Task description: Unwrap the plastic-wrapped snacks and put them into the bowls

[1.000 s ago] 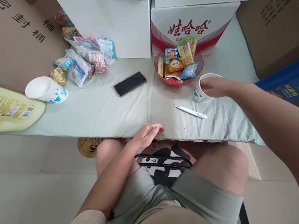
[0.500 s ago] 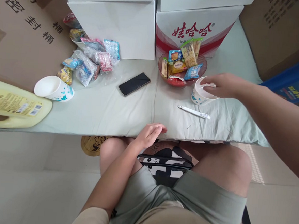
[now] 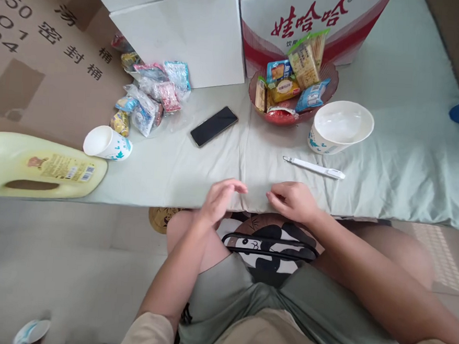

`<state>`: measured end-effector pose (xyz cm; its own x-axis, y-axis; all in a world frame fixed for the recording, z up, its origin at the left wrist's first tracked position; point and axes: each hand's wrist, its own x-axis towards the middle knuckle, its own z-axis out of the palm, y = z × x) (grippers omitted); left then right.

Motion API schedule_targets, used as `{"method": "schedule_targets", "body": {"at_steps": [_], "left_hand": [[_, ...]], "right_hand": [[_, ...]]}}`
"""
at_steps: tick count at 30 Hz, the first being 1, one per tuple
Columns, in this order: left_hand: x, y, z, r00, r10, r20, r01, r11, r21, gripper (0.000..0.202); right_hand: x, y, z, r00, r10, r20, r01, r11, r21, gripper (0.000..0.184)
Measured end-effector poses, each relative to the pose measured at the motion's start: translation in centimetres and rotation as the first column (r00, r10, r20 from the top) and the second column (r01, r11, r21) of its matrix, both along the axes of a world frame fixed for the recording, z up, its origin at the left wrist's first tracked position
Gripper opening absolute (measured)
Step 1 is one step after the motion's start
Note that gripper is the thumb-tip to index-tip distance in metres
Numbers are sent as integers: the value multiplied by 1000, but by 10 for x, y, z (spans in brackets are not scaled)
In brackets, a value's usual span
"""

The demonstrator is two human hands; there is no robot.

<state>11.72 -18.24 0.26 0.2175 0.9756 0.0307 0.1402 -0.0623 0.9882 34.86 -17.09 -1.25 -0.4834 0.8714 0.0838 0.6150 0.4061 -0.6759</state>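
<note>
My left hand (image 3: 220,198) hovers at the near edge of the cloth-covered surface (image 3: 182,174), fingers straight and together, holding nothing. My right hand (image 3: 292,200) rests on the same edge beside it, fingers loosely curled, with nothing visible in them. A white pen-like stick (image 3: 314,168) lies just beyond my right hand. Behind it stands an upright paper cup (image 3: 339,127) with clear liquid inside. A red bowl (image 3: 331,78) full of snack packets sits behind the cup. A black phone (image 3: 214,126) lies face up to the left of the bowl.
A second paper cup (image 3: 106,143) lies on its side at the left, next to a yellow jug (image 3: 37,165) lying flat. A heap of snack packets (image 3: 150,96) sits behind them. White boxes (image 3: 184,27), a red-printed carton (image 3: 303,20) and a brown carton (image 3: 36,64) line the back.
My right hand has let go of the upright cup and come back to the near edge beside my left hand. The camera has tilted down and shifted.
</note>
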Motion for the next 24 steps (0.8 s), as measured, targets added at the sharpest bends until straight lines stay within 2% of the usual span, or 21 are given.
{"method": "schedule_targets", "body": {"at_steps": [3,5,7,8,9,11,13,16,20,22,24], "left_hand": [[-30,38,15,983,184,-13,-183,981,63,35],[-53,79,31,932,319,-174,-286,939,192,29],[-77,127,49,835,434,-338,-335,888,314,16],[-89,151,57,782,478,-400,-346,867,358,9],[-101,174,65,746,478,-464,-322,868,378,3],[-122,214,75,687,474,-551,-267,870,415,13],[-139,242,79,650,396,-649,-189,911,367,25],[-154,261,75,597,388,-702,-239,921,306,36],[-153,261,64,494,413,-765,-329,904,275,43],[-149,258,62,435,414,-800,-297,904,307,42],[-144,253,62,335,382,-861,-247,918,311,41]], "right_hand": [[1,3,-1,999,-42,16,43,998,-44,37],[0,3,0,997,-56,55,59,997,-43,36],[-3,2,0,993,-60,100,63,998,-22,35],[-4,1,-1,992,-59,115,61,998,-13,35],[-5,0,-1,991,-57,121,57,998,-1,35],[-6,0,-2,992,-52,117,49,998,30,35],[-6,1,-3,993,-44,112,36,997,68,36],[-4,1,-4,993,-20,117,7,994,113,37],[-4,1,-6,992,-1,124,-16,991,136,37],[-5,0,-7,992,-13,128,-6,989,147,37],[-5,0,-7,991,-24,131,4,989,150,37]]}}
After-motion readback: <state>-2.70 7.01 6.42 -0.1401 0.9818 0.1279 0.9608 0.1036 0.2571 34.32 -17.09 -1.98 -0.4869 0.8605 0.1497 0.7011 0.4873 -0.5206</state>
